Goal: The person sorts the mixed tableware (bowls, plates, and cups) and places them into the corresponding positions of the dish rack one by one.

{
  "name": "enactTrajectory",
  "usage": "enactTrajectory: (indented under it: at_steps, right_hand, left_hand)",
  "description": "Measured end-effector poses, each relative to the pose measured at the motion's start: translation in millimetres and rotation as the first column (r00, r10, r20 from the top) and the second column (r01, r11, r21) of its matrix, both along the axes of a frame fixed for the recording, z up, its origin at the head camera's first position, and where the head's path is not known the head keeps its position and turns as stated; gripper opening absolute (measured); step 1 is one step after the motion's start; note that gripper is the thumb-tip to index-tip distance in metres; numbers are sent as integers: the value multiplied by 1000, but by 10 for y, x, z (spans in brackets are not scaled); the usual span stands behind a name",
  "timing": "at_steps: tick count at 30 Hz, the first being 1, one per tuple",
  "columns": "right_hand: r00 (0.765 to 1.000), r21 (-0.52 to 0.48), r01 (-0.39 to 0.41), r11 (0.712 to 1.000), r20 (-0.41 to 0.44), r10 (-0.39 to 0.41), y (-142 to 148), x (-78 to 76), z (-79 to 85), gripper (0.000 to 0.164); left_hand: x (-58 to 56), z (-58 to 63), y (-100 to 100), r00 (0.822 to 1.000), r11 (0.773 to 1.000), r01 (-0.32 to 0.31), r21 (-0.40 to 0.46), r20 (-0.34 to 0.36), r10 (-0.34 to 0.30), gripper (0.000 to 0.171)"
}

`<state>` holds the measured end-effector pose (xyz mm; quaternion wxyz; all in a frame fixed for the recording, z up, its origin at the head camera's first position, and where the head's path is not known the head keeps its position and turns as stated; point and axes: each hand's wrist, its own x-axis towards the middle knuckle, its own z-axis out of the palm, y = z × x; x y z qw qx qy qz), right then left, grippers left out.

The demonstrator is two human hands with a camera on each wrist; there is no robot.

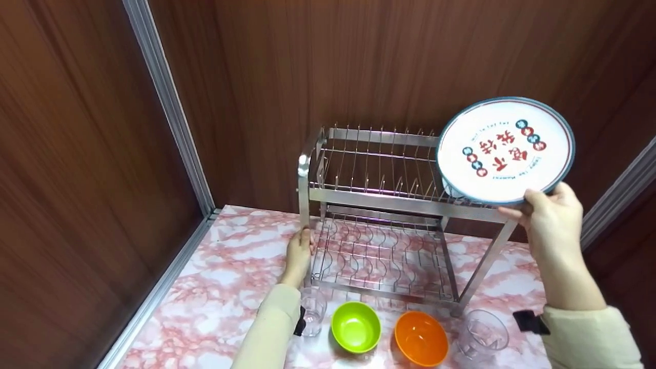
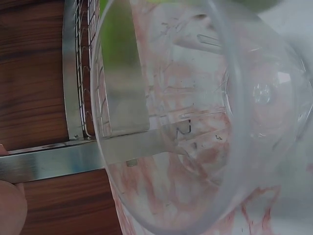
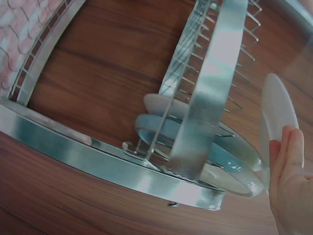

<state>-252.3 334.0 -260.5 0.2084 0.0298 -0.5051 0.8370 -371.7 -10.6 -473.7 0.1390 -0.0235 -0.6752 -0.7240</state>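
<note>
My right hand [image 1: 556, 225] pinches the lower rim of a white plate [image 1: 505, 148] with a blue edge and red characters. The plate is above the right end of a two-tier metal dish rack [image 1: 389, 202], its printed face toward the head view. In the right wrist view, a blue plate [image 3: 227, 154] and other plates stand in the rack's upper tier, beside the held plate. Down at the rack's left front post, my left hand [image 1: 298, 256] grips the metal. The left wrist view shows its thumb [image 2: 11, 208] against that post.
In front of the rack stand a green bowl [image 1: 356, 328], an orange bowl [image 1: 421, 339] and a transparent cup [image 1: 484, 335]. Another transparent cup [image 1: 313, 312] is beside my left forearm. Brown wood-grain panels [image 1: 266, 77] enclose the pink marbled table [image 1: 205, 287].
</note>
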Motion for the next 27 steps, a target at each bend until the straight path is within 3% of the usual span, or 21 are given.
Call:
enactTrajectory:
  at_steps: [3, 6, 8, 10, 13, 18, 20, 23, 27]
  right_hand:
    - [994, 64, 92, 994, 53, -96, -27, -60, 119, 27]
    - [974, 159, 192, 969, 93, -208, -65, -129, 218, 24]
    - [953, 234, 253, 939, 105, -283, -93, -180, 270, 21]
    - [924, 352, 300, 887, 126, -362, -115, -222, 314, 18]
    - [867, 545, 346, 764, 126, -482, -152, -287, 346, 15]
    - [767, 795, 377, 476, 20, -642, -223, -395, 330, 22]
    - [740, 836, 393, 383, -40, -672, -254, -435, 310, 26]
    - [709, 857, 431, 283, -127, -693, -308, -488, 274, 28]
    - [685, 861, 463, 211, -196, -701, -392, -544, 228, 30]
  left_hand:
    - [9, 11, 0, 1000, 1000, -8, -2, -14, 8, 33]
    - [16, 12, 1, 999, 1000, -23, -12, -35, 22, 37]
    - [19, 8, 3, 999, 999, -30, -17, -42, 29, 38]
    - [17, 1, 6, 999, 999, -32, -16, -42, 32, 37]
    - [10, -6, 9, 998, 1000, -31, -4, -48, 30, 36]
    - [-3, -9, 6, 999, 1000, -19, 7, -45, 19, 32]
    - [-2, -12, 6, 999, 1000, -14, 5, -35, 14, 32]
    - [-1, -17, 5, 1000, 1000, -12, -3, -24, 12, 32]
    - [-2, -14, -1, 1000, 1000, -10, -2, -6, 10, 31]
